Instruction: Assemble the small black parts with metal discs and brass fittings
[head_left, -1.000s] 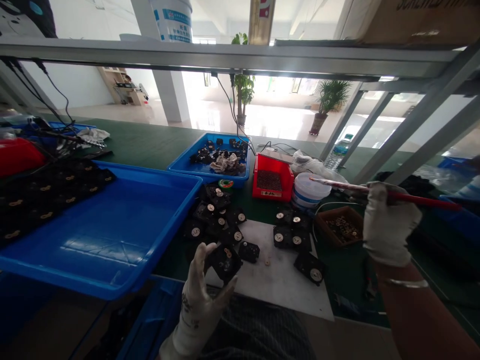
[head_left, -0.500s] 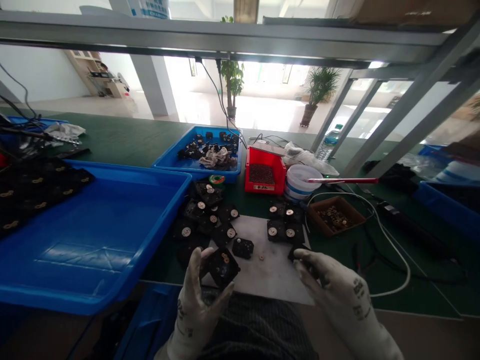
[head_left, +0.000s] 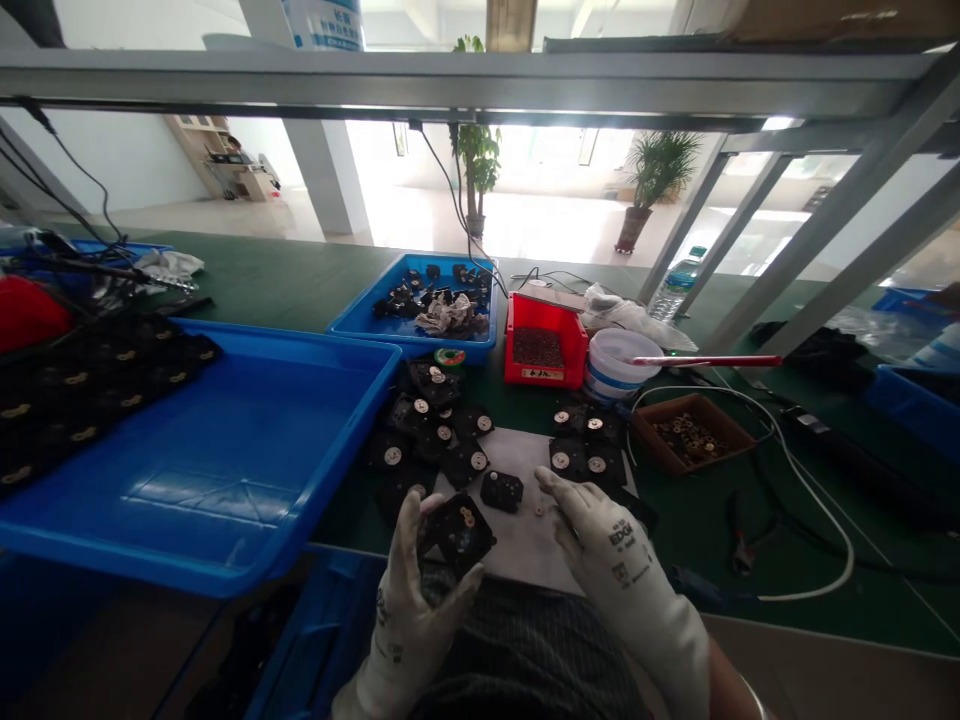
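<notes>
My left hand (head_left: 424,610), in a white glove, grips a black square housing (head_left: 463,530) with a brass-coloured contact on its face, tilted toward me. My right hand (head_left: 611,560), gloved too, reaches over the white sheet (head_left: 525,555) with its fingers stretched out and apart. Just beside its fingertips lies a small ring-like piece (head_left: 538,508); whether they touch it I cannot tell. A smaller black housing (head_left: 502,491) rests on the sheet between the hands. Another dark housing (head_left: 639,508) is partly hidden behind my right hand.
Black housings with silver discs (head_left: 478,461) lie piled at left, others (head_left: 596,464) grouped at right. Around them stand a large blue tray (head_left: 247,450), a smaller blue tray (head_left: 457,350), a red bin (head_left: 544,375), a white tub (head_left: 619,375) and a brown box of brass pieces (head_left: 694,465).
My right hand has left the dark housing at the sheet's right side and moved left toward the small ring-like piece. My left hand still holds its housing. The whole view has shifted slightly.
</notes>
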